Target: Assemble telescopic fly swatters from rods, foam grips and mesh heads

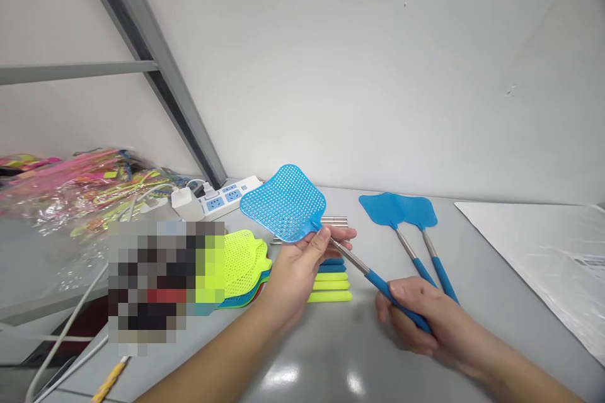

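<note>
A blue fly swatter (289,204) with a perforated head and a metal rod is held up in both hands, above the table. My left hand (302,258) pinches it at the neck, where head and rod meet. Around its blue grip my right hand (416,315) is wrapped. Two more blue fly swatters (385,209) lie to the right, their heads overlapping. Below my left hand are several yellow-green handles (333,296) and blue handles (336,266), partly hidden. Loose yellow-green swatter heads (241,261) lie stacked on the left, over blue ones.
A white power strip (231,198) with plugs and cables stands at the back left. Plastic-bagged colourful goods (94,195) are heaped beyond a metal frame (165,75). White sheeting (534,245) covers the right of the grey table (321,359). A blurred patch hides things at left.
</note>
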Action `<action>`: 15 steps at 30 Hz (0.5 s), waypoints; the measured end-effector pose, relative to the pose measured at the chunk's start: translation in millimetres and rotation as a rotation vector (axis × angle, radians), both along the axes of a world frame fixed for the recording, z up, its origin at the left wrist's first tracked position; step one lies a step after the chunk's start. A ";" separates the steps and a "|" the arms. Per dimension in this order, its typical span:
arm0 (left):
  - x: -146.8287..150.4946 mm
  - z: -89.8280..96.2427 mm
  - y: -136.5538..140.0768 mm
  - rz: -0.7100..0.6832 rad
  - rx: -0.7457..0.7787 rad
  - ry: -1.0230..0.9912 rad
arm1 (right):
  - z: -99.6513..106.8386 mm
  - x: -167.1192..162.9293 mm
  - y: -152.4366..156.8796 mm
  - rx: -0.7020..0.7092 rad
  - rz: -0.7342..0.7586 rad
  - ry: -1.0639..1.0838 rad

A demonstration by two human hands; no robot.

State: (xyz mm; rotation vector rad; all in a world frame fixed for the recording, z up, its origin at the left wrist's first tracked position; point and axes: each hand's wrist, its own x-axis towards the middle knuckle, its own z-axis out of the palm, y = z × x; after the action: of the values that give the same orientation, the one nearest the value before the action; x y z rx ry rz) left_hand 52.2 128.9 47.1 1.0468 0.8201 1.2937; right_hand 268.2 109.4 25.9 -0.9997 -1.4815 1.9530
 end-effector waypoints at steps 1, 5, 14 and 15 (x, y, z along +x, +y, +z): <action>-0.4 0.4 0.3 0.000 -0.001 0.002 | -1.9 0.2 1.8 -0.079 0.024 0.072; -2.3 1.0 0.7 -0.003 -0.026 0.030 | -5.0 -0.2 2.5 0.236 -0.042 -0.149; -2.5 1.7 0.9 0.060 0.017 0.004 | 3.6 5.5 -3.3 0.255 -0.023 -0.180; -2.0 1.6 0.7 0.065 0.019 0.002 | 3.0 6.3 -1.2 0.109 0.026 -0.073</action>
State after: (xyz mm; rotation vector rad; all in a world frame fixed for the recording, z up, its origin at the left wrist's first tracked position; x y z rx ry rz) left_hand 50.2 129.6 48.7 1.0439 0.8507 1.3572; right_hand 274.4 108.3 29.0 -1.0187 -1.6304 1.8487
